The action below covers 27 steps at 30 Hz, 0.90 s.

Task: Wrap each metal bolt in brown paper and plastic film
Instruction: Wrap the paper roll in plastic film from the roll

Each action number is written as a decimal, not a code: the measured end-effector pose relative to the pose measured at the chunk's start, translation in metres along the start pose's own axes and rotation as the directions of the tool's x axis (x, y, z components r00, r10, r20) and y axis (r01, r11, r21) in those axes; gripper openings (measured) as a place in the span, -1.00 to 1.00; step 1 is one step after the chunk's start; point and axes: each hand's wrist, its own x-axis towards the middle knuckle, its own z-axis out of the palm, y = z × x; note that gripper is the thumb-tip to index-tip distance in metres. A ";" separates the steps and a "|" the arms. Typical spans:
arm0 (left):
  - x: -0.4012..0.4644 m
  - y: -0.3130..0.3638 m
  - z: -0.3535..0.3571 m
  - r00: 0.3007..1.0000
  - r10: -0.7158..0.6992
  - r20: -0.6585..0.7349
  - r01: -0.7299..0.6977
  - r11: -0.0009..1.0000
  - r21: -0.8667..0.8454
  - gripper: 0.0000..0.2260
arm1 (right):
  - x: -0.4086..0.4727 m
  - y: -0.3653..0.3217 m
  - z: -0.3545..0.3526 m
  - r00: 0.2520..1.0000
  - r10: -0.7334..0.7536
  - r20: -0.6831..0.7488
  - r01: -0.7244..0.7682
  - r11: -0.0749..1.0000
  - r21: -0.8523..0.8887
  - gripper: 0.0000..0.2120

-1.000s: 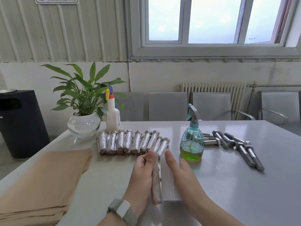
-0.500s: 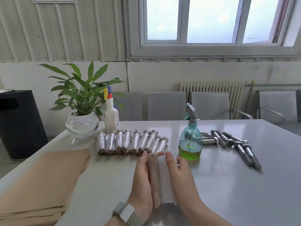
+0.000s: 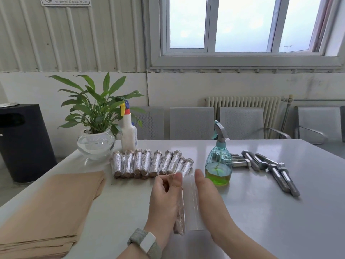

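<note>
- Left hand [image 3: 164,199]: at table centre, fingers curled, thumb and fingertips pinching the far end of a paper-wrapped bolt [image 3: 179,217]; grey-banded watch [image 3: 145,243] on the wrist.
- Paper-wrapped bolt: lying lengthwise, pointing away from the person, along the inner edge of the left palm; brown paper visible at the near end, glossy film over it.
- Plastic film [image 3: 193,206]: clear strip flat on the table [image 3: 261,221], between the two hands, touching the bolt on its right side.
- Right hand [image 3: 207,195]: released, fingers straight and together, lying flat on the right edge of the film; holding nothing.
- Finished wrapped bolts [image 3: 152,163]: row of shiny bundles side by side, just beyond the hands, near the table's far edge.
- Bare metal bolts [image 3: 270,165]: loose group on the table to the right, behind and beside the green spray bottle [image 3: 218,163].
- Green spray bottle: upright, translucent, green liquid in the lower part, just beyond the right hand.
- Brown paper stack [image 3: 46,212]: flat sheets at the table's left near corner.
- White spray bottle [image 3: 128,133]: upright behind the wrapped row, next to a potted plant [image 3: 95,118] in a glass bowl.
- Black bin [image 3: 24,143]: on the floor, left of the table.
</note>
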 end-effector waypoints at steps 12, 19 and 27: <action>-0.007 -0.001 0.003 0.919 -0.299 0.256 0.373 0.869 -0.326 -0.58 | -0.004 0.004 0.006 0.997 0.077 -0.018 -0.074 0.991 0.115 -0.47; 0.004 -0.007 -0.004 0.993 -0.027 0.116 0.023 0.999 0.043 -0.51 | 0.001 0.004 -0.005 0.994 -0.005 0.105 -0.004 0.996 0.088 -0.45; 0.000 0.000 0.000 0.995 -0.092 0.023 0.093 0.994 -0.062 -0.45 | 0.000 0.006 0.009 0.999 -0.023 -0.049 0.023 1.000 -0.009 -0.37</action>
